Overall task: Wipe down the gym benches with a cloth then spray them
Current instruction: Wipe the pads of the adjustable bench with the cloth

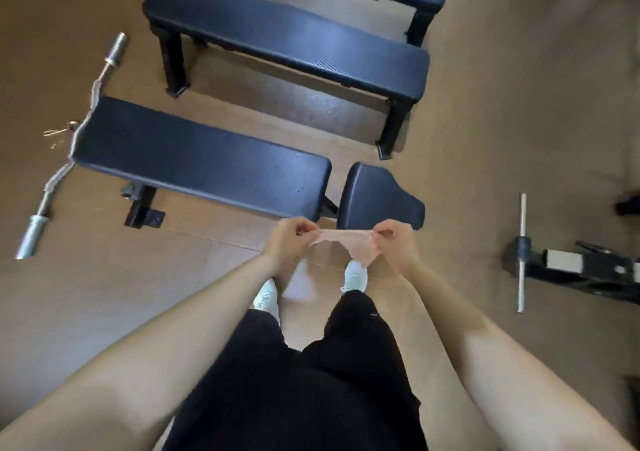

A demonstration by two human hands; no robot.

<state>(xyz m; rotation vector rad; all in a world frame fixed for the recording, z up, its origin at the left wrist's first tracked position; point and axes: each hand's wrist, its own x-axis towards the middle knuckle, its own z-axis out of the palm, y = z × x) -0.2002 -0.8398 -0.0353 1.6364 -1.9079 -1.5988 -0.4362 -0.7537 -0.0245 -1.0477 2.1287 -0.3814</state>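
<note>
floor (104, 294): brown tiles | curl bar (33, 230): lying left | black rack (588, 277): right edge

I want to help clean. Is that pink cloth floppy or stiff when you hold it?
Probably floppy: the thin pale pink cloth sags between the left hand and right hand pinching it. Likely light too: fingertips alone carry it.

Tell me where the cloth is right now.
In the head view, the pink cloth is stretched between the left hand and right hand, centre frame, just short of the nearest bench.
</note>
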